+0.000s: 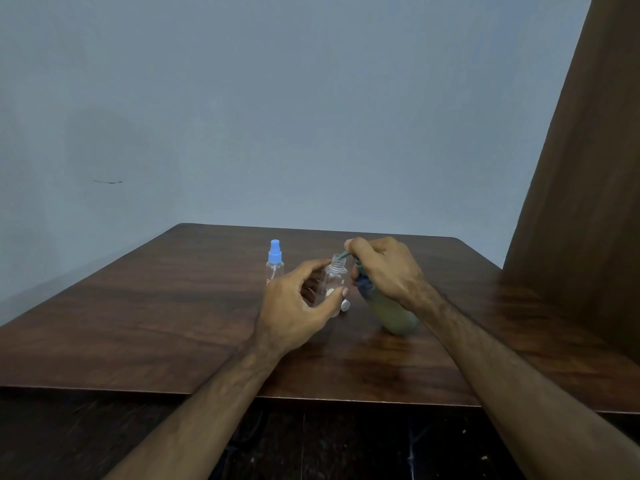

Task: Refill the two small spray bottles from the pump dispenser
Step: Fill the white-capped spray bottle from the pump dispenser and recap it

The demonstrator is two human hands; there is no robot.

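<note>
An uncapped clear spray bottle (335,277) stands at the middle of the brown table (156,306), and my left hand (298,306) grips its body. My right hand (384,268) is curled over the head of the pump dispenser (391,311), a bottle of yellowish liquid tilted toward the open neck. The dispenser's thin green nozzle (343,254) points into that neck. A second clear spray bottle (275,263) with its blue spray cap on stands upright just to the left. A small white piece (345,305), perhaps the removed cap, lies at the base of the held bottle.
A brown curtain (588,185) hangs along the right side, reaching the table's right edge. A plain blue-grey wall (277,116) rises behind the table. The table's front edge runs across the lower part of the view above a dark floor.
</note>
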